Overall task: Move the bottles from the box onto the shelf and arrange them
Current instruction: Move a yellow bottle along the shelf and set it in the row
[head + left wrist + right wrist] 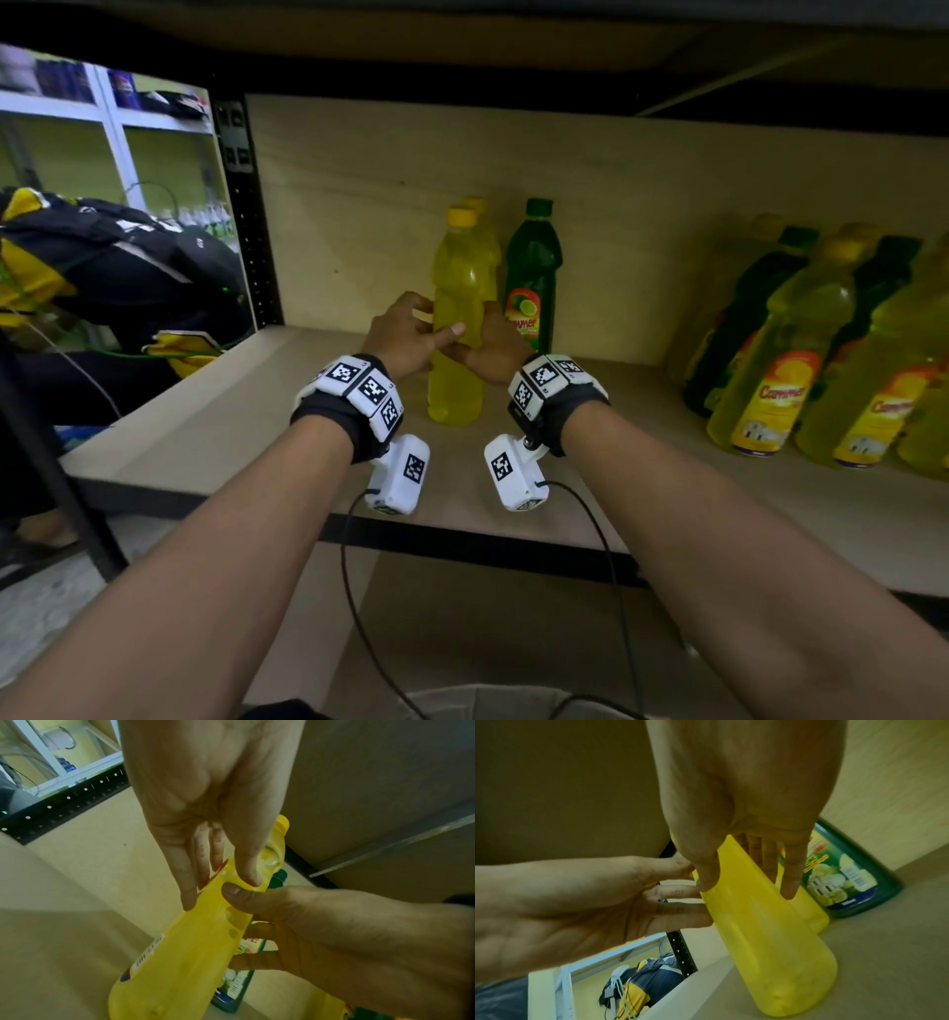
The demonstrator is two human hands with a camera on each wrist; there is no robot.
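A yellow bottle [457,390] [180,963] [782,963] with a yellow cap stands upright on the wooden shelf [246,411]. My left hand [436,321] [221,892] holds its waist from the left, thumb across the front. From the right, my right hand [480,339] [746,889] grips the same waist between thumb and fingers. Directly behind stands a second yellow bottle [485,231] [813,914]. A green bottle [531,267] [233,990] [847,882] with a lime label stands at the back wall, just right of it.
Several yellow and green bottles [796,360] stand in rows at the right of the shelf. A black perforated post [246,205] bounds the shelf on the left, and another shelf board hangs low overhead. A person in dark and yellow clothing [102,257] is beyond the post.
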